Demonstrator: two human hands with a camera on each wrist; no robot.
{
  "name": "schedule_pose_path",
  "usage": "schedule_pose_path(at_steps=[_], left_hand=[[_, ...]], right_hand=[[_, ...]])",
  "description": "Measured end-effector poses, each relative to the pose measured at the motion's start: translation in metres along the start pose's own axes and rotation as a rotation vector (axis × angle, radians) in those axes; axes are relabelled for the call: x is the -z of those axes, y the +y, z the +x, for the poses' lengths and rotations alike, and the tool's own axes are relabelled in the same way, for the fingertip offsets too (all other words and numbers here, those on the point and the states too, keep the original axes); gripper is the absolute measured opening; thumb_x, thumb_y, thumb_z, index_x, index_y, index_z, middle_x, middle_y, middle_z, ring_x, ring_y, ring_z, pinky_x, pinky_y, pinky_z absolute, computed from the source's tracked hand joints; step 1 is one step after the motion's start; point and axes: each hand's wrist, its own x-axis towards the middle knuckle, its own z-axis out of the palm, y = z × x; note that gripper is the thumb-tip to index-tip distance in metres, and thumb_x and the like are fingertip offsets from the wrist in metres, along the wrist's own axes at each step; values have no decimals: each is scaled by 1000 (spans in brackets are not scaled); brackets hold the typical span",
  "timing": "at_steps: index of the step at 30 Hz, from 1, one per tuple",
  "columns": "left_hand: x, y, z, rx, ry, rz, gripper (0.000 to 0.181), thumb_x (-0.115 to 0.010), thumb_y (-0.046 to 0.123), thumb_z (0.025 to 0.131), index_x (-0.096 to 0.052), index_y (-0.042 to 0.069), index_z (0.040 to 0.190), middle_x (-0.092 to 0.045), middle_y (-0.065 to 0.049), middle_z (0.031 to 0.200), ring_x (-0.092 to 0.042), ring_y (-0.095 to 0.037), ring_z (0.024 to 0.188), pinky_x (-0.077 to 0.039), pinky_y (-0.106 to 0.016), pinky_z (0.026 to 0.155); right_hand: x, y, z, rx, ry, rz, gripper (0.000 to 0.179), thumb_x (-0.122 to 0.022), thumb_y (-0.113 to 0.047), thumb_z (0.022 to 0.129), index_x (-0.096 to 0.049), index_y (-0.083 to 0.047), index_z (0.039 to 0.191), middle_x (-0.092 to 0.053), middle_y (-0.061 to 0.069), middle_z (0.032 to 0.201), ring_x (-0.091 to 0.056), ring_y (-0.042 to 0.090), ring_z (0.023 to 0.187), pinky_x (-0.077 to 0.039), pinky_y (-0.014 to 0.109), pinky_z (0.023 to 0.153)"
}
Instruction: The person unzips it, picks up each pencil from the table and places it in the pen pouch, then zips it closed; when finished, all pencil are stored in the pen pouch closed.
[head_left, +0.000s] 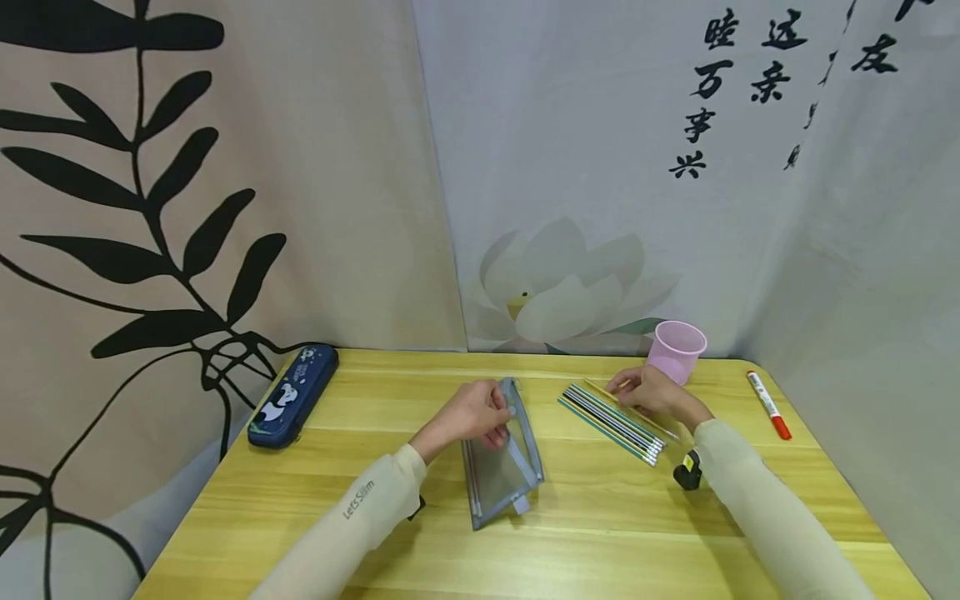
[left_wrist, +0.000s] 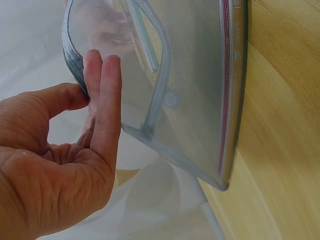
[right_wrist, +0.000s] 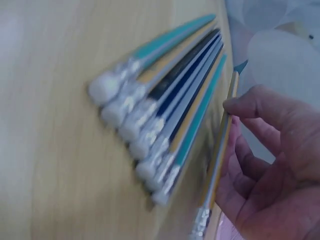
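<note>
My left hand [head_left: 480, 414] pinches the upper edge of a grey mesh zip pouch [head_left: 491, 487], lifting that edge so the pouch leans up from the table. In the left wrist view, thumb and fingers meet at the dark rim of the pouch [left_wrist: 195, 95], and a teal pencil shows through the mesh. My right hand [head_left: 654, 390] holds a yellow pencil [right_wrist: 220, 145] between thumb and fingers, its metal ferrule end pointing toward me. Just left of it lies a row of several pencils [head_left: 611, 423] with white erasers, in teal, yellow, black, blue and silver.
A pink cup [head_left: 677, 350] stands behind my right hand near the wall. The red-capped white marker [head_left: 768, 404] lies at the right edge of the wooden table [head_left: 600, 533]. At the back left is a dark blue pencil case [head_left: 294, 396] with a panda print.
</note>
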Motion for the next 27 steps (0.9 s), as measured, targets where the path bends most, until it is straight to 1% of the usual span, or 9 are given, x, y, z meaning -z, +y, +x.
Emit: schedule_pose_path(at_steps=[2,6,9,13,16,19,22,24,27], left_hand=[[0,0,1,-2,0,-4,11,-64,9,102,-58,1,98,-73,-14,76,-74,-21,59,-69,-48,66],[-1,0,2,-4,1,-5,10,-64,7,102,-58,0,98,-73,-14,75,-74,-21,59,-69,-43,62],[-3,-1,3,0,1,0,10,-63,6,102,-58,0,98,-73,-14,75,-74,-21,59,-69,-42,62],[-5,0,5,6,1,3,9,-63,6,102,-58,0,98,-73,-13,75,-73,-19,58,-69,-41,61],[-6,1,5,5,1,-2,9,-63,5,102,-58,0,97,-73,-13,74,-73,-18,57,-68,-39,60],[-6,2,4,5,4,-5,8,-62,4,101,-58,-1,97,-73,-14,74,-72,-18,57,-68,-40,60],[-6,2,4,7,6,-5,8,-62,3,101,-58,-1,97,-73,-14,74,-72,-18,57,-69,-43,62],[-6,2,4,9,9,-6,8,-63,4,101,-58,-1,97,-73,-13,73,-72,-19,57,-69,-44,62],[-7,2,5,9,11,-6,8,-63,4,101,-58,-1,96,-72,-13,73,-72,-18,56,-69,-43,61]], right_hand=[[-1,-5,-1,-11,6,10,31,-73,-1,91,-71,4,121,-68,8,88,-48,8,58,-41,19,48],[-9,-24,-6,-43,-13,80,32,-72,-2,93,-69,3,124,-65,5,89,-50,11,64,-43,21,53],[-19,-40,-12,-47,-25,115,32,-71,-2,93,-68,4,124,-64,5,90,-51,13,67,-45,24,55],[-35,-56,-17,-24,-36,114,34,-68,-2,92,-68,4,126,-64,3,86,-52,15,67,-49,27,56],[-48,-64,-19,-58,-62,207,40,-66,-2,92,-66,4,131,-58,-1,78,-50,14,67,-47,27,57],[-64,-70,-17,-116,-96,348,46,-65,-1,91,-62,5,136,-49,-4,69,-43,10,64,-38,23,55],[-79,-75,-16,-168,-124,420,49,-66,-2,90,-61,5,138,-48,-7,64,-42,6,60,-37,19,52],[-88,-79,-14,-192,-133,433,47,-67,-3,91,-62,4,137,-55,-8,65,-48,4,60,-44,18,53],[-99,-84,-13,-209,-137,448,44,-68,-7,94,-64,3,136,-65,-6,74,-59,4,66,-55,19,58]])
